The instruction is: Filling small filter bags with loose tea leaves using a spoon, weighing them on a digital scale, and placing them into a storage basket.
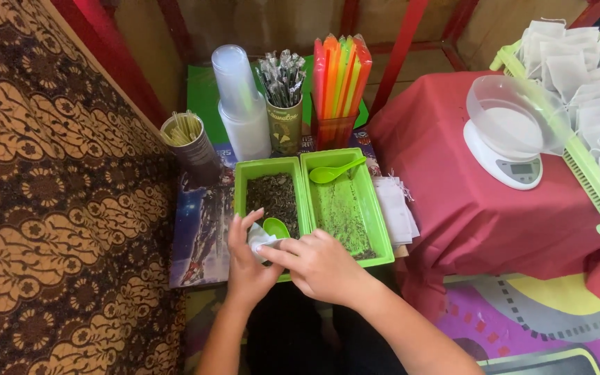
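Note:
My left hand (246, 267) holds a small white filter bag (259, 241) over the near end of the left green tray (239, 182), which is filled with dark dried leaves (272, 198). My right hand (319, 262) pinches the same bag from the right. A small green scoop (276, 227) lies in the leaves just beyond my fingers. The right green tray (378, 223) holds a thinner layer of leaves and a green spoon (335, 171) at its far end.
Behind the trays stand stacked clear cups (239, 104), a tin of wrapped sticks (283, 104), bright straws (340, 76) and a can of thin straws (187, 139). A scale with a clear bowl (512, 135) sits on red cloth, beside a green basket of white bags (592, 104). More bags (396, 208) lie right of the trays.

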